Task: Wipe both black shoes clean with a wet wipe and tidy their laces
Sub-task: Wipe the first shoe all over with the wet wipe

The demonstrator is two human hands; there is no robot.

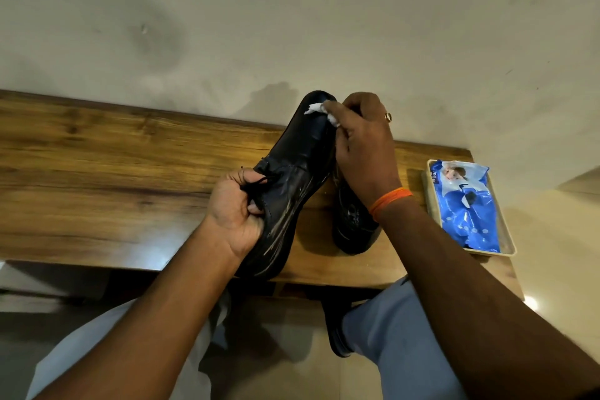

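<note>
Head view: right hand [363,143] (bent) over shoe [292,172]

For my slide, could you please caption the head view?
Left hand holds a shoe while right hand wipes its toe with a wipe.

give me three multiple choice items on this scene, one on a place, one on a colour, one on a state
1. Where is the wipe pack?
A. in a tray right of the shoes
B. on the floor
C. inside a shoe

2. What colour is the wristband?
A. green
B. orange
C. white

3. What is the right hand doing?
A. resting empty
B. tying laces
C. pressing a wipe on the held shoe

Key: 1 A, the pack lies in the tray; 2 B, the band is orange; 3 C, the wipe sits under its fingers at the toe.
</note>
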